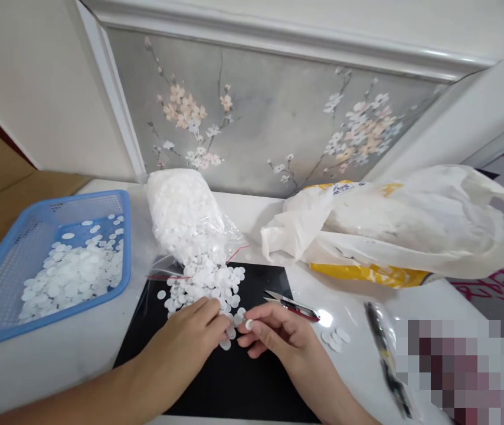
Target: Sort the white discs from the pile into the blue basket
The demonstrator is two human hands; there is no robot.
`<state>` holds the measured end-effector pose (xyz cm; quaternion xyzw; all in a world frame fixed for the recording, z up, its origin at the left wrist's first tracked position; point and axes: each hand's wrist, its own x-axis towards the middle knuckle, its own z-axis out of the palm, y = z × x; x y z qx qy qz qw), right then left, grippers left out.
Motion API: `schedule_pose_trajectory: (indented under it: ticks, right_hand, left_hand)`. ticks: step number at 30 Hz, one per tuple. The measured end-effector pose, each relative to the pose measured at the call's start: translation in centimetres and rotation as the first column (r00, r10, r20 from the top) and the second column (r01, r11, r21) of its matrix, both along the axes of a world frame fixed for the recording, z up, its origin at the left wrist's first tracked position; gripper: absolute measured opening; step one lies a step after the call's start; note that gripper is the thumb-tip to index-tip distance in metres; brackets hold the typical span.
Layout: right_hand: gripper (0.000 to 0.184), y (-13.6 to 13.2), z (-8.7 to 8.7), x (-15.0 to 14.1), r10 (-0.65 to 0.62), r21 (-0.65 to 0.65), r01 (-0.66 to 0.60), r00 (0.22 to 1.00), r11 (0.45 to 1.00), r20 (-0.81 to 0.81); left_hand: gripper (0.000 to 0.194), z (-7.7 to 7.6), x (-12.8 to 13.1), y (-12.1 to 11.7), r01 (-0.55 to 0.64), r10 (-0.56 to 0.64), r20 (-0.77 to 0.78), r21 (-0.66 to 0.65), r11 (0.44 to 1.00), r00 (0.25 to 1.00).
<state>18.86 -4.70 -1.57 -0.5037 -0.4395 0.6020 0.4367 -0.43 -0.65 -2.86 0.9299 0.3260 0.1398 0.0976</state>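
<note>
A heap of small white round discs spills from a clear zip bag onto a black mat. My right hand pinches one white disc between thumb and forefinger, its other fingers loosely curled beneath. At the near edge of the heap, my left hand is closed, fingers bent and turned down against the discs. What its fingertips grip, if anything, is hidden. Thread snips with red on the handle lie just beyond my right hand.
A blue plastic basket holding many white discs stands at left. A white and yellow plastic bag lies at back right. Several loose discs and a dark tool in clear wrapping rest at right. A flowered wall panel closes off the back.
</note>
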Motion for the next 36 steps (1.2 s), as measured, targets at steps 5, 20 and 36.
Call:
schedule_pose_trajectory:
  ticks: [5, 20, 36]
  right_hand:
    - [0.044, 0.1, -0.2, 0.0, -0.006, -0.113, -0.01, 0.99, 0.994, -0.14]
    - [0.035, -0.1, 0.0, 0.1, -0.038, -0.039, 0.032, 0.989, 0.999, -0.143]
    - [0.039, 0.1, 0.4, 0.5, -0.066, -0.095, 0.046, 0.972, 0.994, -0.224]
  left_hand:
    - [0.022, 0.0, -0.7, 0.5, 0.022, -0.018, 0.072, -0.062, 0.998, 0.997]
    - [0.038, 2.8, 0.2, 0.1, 0.228, 0.715, 0.218, -0.97, 0.085, 0.664]
    - [0.032, 2.8, -0.3, 0.3, 0.271, 0.692, 0.275, -0.955, 0.118, 0.668]
